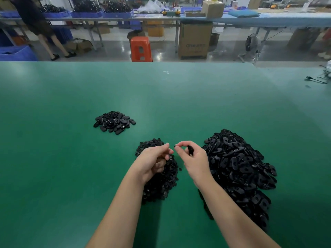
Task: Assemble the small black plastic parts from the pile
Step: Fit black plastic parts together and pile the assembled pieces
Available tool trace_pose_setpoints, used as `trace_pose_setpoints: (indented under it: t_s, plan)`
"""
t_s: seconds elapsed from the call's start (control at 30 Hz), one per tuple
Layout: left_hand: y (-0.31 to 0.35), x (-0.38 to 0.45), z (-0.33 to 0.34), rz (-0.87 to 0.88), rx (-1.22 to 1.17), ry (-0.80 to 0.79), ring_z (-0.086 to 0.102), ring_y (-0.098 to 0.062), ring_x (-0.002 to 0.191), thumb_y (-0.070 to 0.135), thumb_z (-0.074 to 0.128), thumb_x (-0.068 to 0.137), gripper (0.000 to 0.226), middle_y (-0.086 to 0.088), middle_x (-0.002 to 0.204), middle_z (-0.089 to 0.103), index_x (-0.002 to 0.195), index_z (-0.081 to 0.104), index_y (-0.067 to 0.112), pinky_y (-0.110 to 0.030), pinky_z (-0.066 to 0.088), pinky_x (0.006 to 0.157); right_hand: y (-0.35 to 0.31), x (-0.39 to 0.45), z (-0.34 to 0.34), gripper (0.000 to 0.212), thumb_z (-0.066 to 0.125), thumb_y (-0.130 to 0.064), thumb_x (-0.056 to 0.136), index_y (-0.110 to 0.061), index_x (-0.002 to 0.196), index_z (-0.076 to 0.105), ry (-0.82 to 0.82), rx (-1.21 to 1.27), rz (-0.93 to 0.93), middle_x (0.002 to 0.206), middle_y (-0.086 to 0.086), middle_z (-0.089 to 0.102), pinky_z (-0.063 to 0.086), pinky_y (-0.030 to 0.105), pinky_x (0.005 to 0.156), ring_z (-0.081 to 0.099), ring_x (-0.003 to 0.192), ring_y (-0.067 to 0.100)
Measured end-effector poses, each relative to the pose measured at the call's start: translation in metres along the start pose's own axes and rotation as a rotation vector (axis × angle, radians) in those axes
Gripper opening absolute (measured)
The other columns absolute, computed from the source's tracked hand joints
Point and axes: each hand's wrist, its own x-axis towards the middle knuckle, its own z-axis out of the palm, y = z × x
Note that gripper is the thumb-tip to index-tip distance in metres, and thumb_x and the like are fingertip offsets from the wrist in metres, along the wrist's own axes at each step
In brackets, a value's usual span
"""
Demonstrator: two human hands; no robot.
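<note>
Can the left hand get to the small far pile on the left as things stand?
Probably yes: only bare green mat lies between the left hand and the far pile.

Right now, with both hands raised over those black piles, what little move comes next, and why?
Probably bringing the hands together: the right hand pinches a tiny piece and holds an oblong part, while the left hand, fingers curled, sits just beside it over the middle pile.

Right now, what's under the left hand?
Under the left hand lies the pile of small round black parts on the green table. The hand and forearm cover the pile's left side, and whether the curled fingers hold anything cannot be seen.
</note>
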Motion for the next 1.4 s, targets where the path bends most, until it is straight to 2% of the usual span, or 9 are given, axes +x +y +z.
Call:
trace_pose_setpoints:
  t_s: [0.17,0.33,0.5,0.6,0.73,0.87,1.0,1.23,1.4]
  plan:
    - [-0.001,-0.005,0.006,0.056,0.052,-0.009,0.033,-0.006,0.044,0.022,0.067,0.095,0.023,0.002,0.067,0.058,0.074,0.067,0.014,-0.02,0.017,0.044,0.007,-0.006,0.002,0.008,0.073,-0.012,0.091,-0.019,0.087,0.071,-0.013,-0.096,-0.035,0.057,-0.007,0.035,0.027,0.024,0.051,0.03,0.053,0.009]
    - [-0.005,-0.004,0.008,0.053,-0.002,0.04,0.033,-0.005,0.044,0.008,0.064,0.095,0.011,0.004,0.061,0.051,0.084,0.068,0.01,-0.018,0.02,0.043,0.012,-0.013,0.005,0.016,0.064,-0.014,0.095,-0.028,0.09,0.07,-0.09,-0.124,-0.029,0.057,-0.01,0.034,0.027,0.024,0.049,0.029,0.052,0.01]
    - [-0.023,-0.003,0.011,0.107,-0.121,0.171,0.03,-0.006,0.042,0.005,0.063,0.094,0.009,0.005,0.058,0.047,0.086,0.067,0.009,-0.017,0.022,0.038,0.02,-0.017,0.015,0.022,0.041,-0.017,0.105,-0.012,0.105,0.063,0.012,0.441,0.335,0.07,0.002,0.046,0.041,0.031,0.051,0.04,0.053,0.014]
    - [-0.03,-0.003,0.01,0.122,-0.236,0.171,0.03,-0.008,0.043,0.006,0.061,0.093,0.012,0.001,0.064,0.048,0.082,0.063,0.011,-0.019,0.022,0.036,0.026,-0.021,0.02,0.024,0.041,-0.016,0.106,-0.005,0.103,0.062,0.066,0.569,0.414,0.079,0.007,0.054,0.045,0.033,0.055,0.047,0.058,0.016]
    - [-0.035,-0.005,0.009,0.159,-0.273,0.198,0.031,-0.008,0.044,0.007,0.061,0.092,0.015,0.0,0.066,0.049,0.079,0.062,0.013,-0.02,0.022,0.037,0.029,-0.025,0.019,0.029,0.037,-0.018,0.109,-0.004,0.114,0.062,0.054,0.515,0.396,0.084,0.009,0.058,0.045,0.03,0.053,0.047,0.059,0.015]
    - [-0.039,-0.005,0.011,0.215,-0.203,0.21,0.03,-0.009,0.045,0.006,0.064,0.093,0.016,0.001,0.061,0.045,0.08,0.07,0.015,-0.021,0.023,0.039,0.026,-0.022,0.015,0.027,0.041,-0.016,0.108,-0.013,0.12,0.065,0.023,0.396,0.356,0.065,-0.002,0.037,0.043,0.027,0.05,0.035,0.053,0.011]
    - [-0.042,-0.005,0.017,0.219,-0.168,0.202,0.03,-0.01,0.047,0.009,0.065,0.093,0.023,0.001,0.059,0.04,0.075,0.074,0.022,-0.021,0.025,0.041,0.025,-0.018,0.017,0.029,0.046,-0.019,0.105,-0.01,0.126,0.063,0.006,0.544,0.457,0.072,-0.002,0.035,0.039,0.029,0.054,0.035,0.058,0.011]
    - [-0.046,-0.008,0.019,0.233,-0.176,0.213,0.03,-0.01,0.045,0.007,0.067,0.093,0.014,0.001,0.056,0.042,0.082,0.072,0.013,-0.021,0.024,0.041,0.027,-0.02,0.009,0.014,0.062,-0.005,0.097,-0.007,0.109,0.07,0.078,0.345,0.305,0.085,0.002,0.07,0.055,0.027,0.077,0.065,0.078,0.012]
    - [-0.047,-0.011,0.016,0.25,-0.122,0.228,0.029,-0.011,0.044,0.006,0.07,0.091,0.01,-0.001,0.052,0.04,0.083,0.073,0.009,-0.021,0.024,0.04,0.021,-0.022,0.008,0.007,0.058,-0.006,0.1,-0.004,0.107,0.059,0.109,0.37,0.287,0.092,0.012,0.075,0.06,0.026,0.07,0.075,0.082,0.023]
